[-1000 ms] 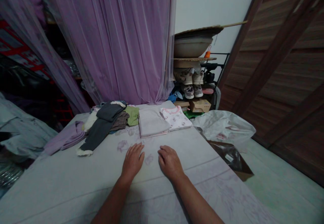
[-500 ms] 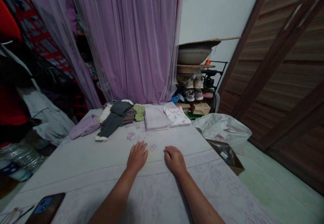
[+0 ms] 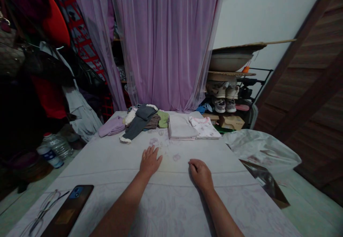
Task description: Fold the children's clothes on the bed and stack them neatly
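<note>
Bedsheet, pale and printed with faint purple flowers (image 3: 171, 203), lies under both hands. As landmark I take the flat folded stack of light grey, finely striped cloth (image 3: 180, 127), which lies on this sheet near its far edge.

Left hand (image 3: 150, 159) rests palm down, nearer to the viewer than the stack and to the left of it. Its fingers are stretched, a little spread, and they hold nothing visible. Right hand (image 3: 200, 172) lies nearer than the stack and to the right of it. Its fingers are curled inward; how tightly, or whether they cover something, I cannot tell. Both hands are apart from the stack.

At the right side of the stack, touching it, is a folded white printed shirt with pink neckline (image 3: 206, 127). At its left side are a crumpled olive-green garment (image 3: 163, 119), then dark grey trousers with white frilled hems (image 3: 139, 122), and further left a folded lilac cloth (image 3: 112, 126). Behind the stack hangs a sheer purple curtain (image 3: 171, 44). Well to the left and nearer lies a dark phone with blue camera block (image 3: 69, 208).
</note>
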Demonstrator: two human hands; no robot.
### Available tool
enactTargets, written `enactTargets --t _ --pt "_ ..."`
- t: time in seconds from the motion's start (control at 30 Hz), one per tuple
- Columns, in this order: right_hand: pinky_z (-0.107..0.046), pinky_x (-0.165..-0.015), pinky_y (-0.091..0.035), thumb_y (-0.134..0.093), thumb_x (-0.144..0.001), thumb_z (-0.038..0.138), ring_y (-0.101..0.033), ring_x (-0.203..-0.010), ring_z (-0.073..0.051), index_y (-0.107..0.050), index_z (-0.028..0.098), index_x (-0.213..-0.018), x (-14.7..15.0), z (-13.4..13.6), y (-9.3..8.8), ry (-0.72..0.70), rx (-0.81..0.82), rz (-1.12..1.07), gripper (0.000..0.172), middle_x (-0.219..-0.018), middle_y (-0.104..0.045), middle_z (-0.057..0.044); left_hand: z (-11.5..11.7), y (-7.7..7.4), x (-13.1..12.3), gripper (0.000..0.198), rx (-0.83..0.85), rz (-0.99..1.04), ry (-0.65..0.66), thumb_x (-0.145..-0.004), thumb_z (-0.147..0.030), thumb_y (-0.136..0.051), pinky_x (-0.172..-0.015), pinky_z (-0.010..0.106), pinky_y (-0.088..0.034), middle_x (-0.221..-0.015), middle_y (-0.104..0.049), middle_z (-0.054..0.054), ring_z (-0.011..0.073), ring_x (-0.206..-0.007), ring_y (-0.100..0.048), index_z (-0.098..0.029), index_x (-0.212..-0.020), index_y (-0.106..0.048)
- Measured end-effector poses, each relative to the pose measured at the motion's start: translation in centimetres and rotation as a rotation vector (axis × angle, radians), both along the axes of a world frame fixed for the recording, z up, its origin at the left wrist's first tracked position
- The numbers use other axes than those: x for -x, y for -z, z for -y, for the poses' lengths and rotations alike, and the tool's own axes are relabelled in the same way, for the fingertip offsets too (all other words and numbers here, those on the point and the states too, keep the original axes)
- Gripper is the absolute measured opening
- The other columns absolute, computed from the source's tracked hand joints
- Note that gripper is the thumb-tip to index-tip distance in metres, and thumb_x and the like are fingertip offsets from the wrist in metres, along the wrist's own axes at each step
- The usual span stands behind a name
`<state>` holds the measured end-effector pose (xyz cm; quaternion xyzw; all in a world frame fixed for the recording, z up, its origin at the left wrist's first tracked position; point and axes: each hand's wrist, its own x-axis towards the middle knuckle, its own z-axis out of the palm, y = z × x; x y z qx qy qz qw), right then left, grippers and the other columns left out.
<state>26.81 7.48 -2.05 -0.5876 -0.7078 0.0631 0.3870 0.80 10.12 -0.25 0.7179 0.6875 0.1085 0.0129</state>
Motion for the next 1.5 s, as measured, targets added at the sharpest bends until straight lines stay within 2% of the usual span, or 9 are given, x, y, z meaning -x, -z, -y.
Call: enactTargets --t 0.13,0.37,0.5,0.83,1.03,1.13,1.27,1.37,1.5 --pt "-0.035 -0.09 -0.051 -0.044 -0.083 0.027 -0.067 -0.093 -0.021 -0.074 0.02 -0.087 -0.3 0.0 0.3 -0.007 0.002 -0.033 0.031 -0.095 -0.075 -0.008 -1.8 -0.1 2.7 0.054 -0.005 -0.022 -0.086 -0.094 -0.044 -0.039 -0.118 0.048 -0.02 -0.153 -0.04 0.011 0.0284 -0.143 -0.031 -0.021 -0.142 -0.048" --pt "-0.035 -0.085 -0.053 -0.041 -0.084 0.034 -0.068 -0.09 -0.022 -0.074 0.021 -0.087 -0.8 0.1 0.3 -0.018 0.051 -0.053 0.036 -0.094 -0.075 -0.008 -3.6 -0.7 7.9 0.048 -0.153 -0.073 -0.396 -0.092 -0.042 -0.046 -0.117 0.055 -0.014 -0.161 -0.021 0.014 0.0344 -0.148 -0.016 -0.021 -0.134 -0.059" --pt "-0.035 -0.085 -0.053 -0.042 -0.084 0.038 -0.068 -0.09 -0.022 -0.075 0.022 -0.087 -0.8 0.1 0.3 -0.003 0.066 -0.068 0.037 -0.093 -0.075 -0.007 -4.0 -0.8 10.1 0.044 -0.141 -0.054 -0.468 -0.093 -0.04 -0.045 -0.116 0.057 -0.015 -0.161 -0.022 0.012 0.0336 -0.148 -0.015 -0.026 -0.132 -0.06" --pt "-0.036 -0.084 -0.054 -0.043 -0.081 0.041 -0.069 -0.089 -0.023 -0.076 0.022 -0.085 -1.0 -0.1 0.3 0.0 0.079 -0.084 0.038 -0.092 -0.076 -0.007 -3.8 -1.2 10.3 0.048 -0.114 0.019 -0.446 -0.091 -0.037 -0.045 -0.115 0.056 -0.02 -0.153 -0.039 0.015 0.0326 -0.142 -0.033 -0.021 -0.135 -0.056" --pt "-0.037 -0.084 -0.054 -0.043 -0.081 0.044 -0.069 -0.088 -0.024 -0.076 0.022 -0.086 -1.1 0.1 0.2 0.009 0.084 -0.064 0.04 -0.092 -0.076 -0.008 -3.7 -2.0 11.7 0.032 -0.328 0.138 -0.263 -0.09 -0.026 -0.044 -0.115 0.04 -0.026 -0.117 -0.069 0.007 0.0217 -0.118 -0.055 -0.022 -0.111 -0.067" --pt "-0.038 -0.083 -0.055 -0.043 -0.08 0.044 -0.069 -0.089 -0.024 -0.076 0.022 -0.086 -1.2 0.1 0.1 0.008 0.092 -0.048 0.04 -0.092 -0.076 -0.008 -4.2 -2.1 13.4 0.031 -0.424 0.2 -0.418 -0.087 -0.025 -0.046 -0.11 0.037 -0.033 -0.125 -0.063 0.012 0.0237 -0.122 -0.052 -0.017 -0.109 -0.066" --pt "-0.037 -0.082 -0.056 -0.044 -0.08 0.045 -0.07 -0.087 -0.024 -0.076 0.023 -0.085 -1.3 0.0 0.4 0.013 0.079 -0.042 0.039 -0.091 -0.076 -0.008 -5.3 -1.9 16.1 0.042 -0.411 0.252 -0.66 -0.086 -0.028 -0.05 -0.111 0.045 -0.032 -0.147 -0.04 0.02 0.0309 -0.136 -0.039 -0.012 -0.124 -0.06" --pt "-0.037 -0.081 -0.056 -0.045 -0.08 0.046 -0.07 -0.087 -0.025 -0.076 0.024 -0.085 -1.4 0.0 0.5 0.018 0.078 -0.046 0.038 -0.091 -0.076 -0.007 -6.3 -1.8 17.9 0.041 -0.334 0.275 -0.686 -0.086 -0.031 -0.052 -0.114 0.049 -0.027 -0.155 -0.029 0.018 0.0335 -0.143 -0.028 -0.016 -0.122 -0.063" --pt "-0.038 -0.081 -0.057 -0.045 -0.08 0.046 -0.07 -0.087 -0.025 -0.076 0.025 -0.085 -1.5 0.0 0.7 0.031 0.079 -0.05 0.038 -0.091 -0.076 -0.007 -7.5 -2.0 20.0 0.039 -0.223 0.272 -0.664 -0.088 -0.037 -0.048 -0.115 0.053 -0.021 -0.158 -0.028 0.012 0.0335 -0.146 -0.022 -0.023 -0.12 -0.066"
